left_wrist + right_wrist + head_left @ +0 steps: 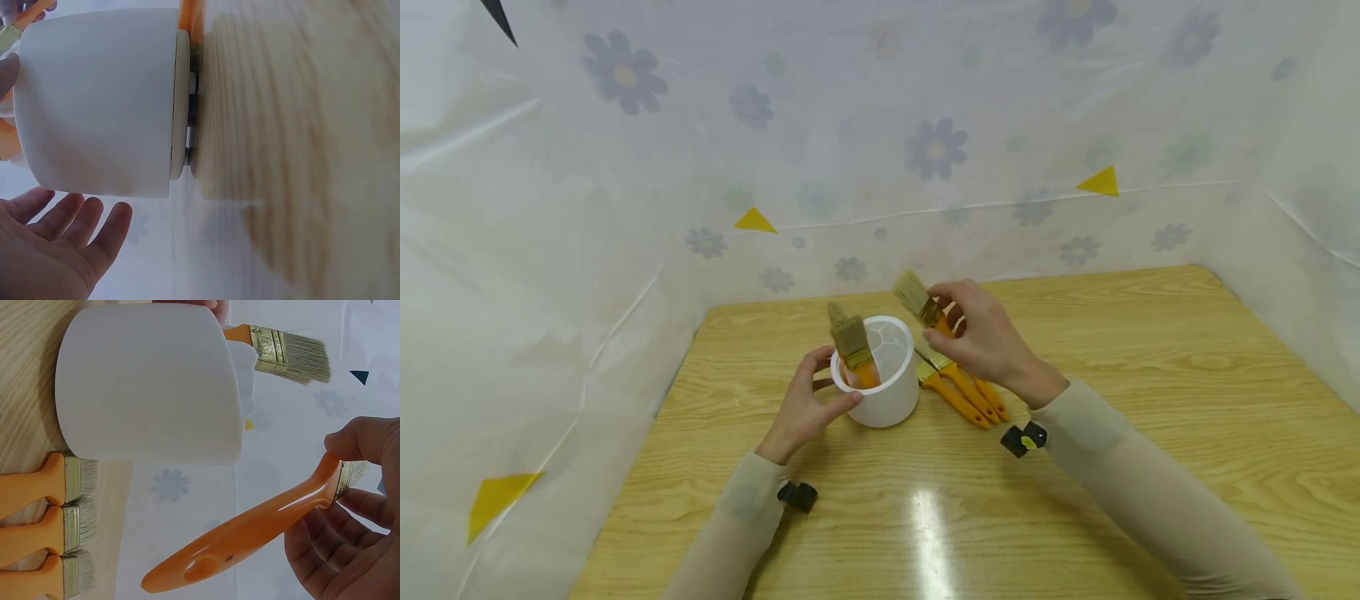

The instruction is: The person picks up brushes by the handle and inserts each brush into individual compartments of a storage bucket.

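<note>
A white round holder (883, 408) stands upright on the table, with a divided insert inside. My left hand (805, 412) holds it at the left, thumb at the rim and fingers around the far side. A paintbrush (852, 342) with an orange handle stands in it, bristles up; more bristles show behind, perhaps a second brush. My right hand (988, 337) pinches another paintbrush (250, 534) near its metal ferrule, right of the holder and above the table. Its bristles point up, and its handle hangs down at a slant.
Three more orange-handled paintbrushes (958, 396) lie side by side on the wooden table (820, 542), just right of the holder. Pale plastic sheeting (850, 150) with flower prints and yellow triangles hangs behind the table and along its sides.
</note>
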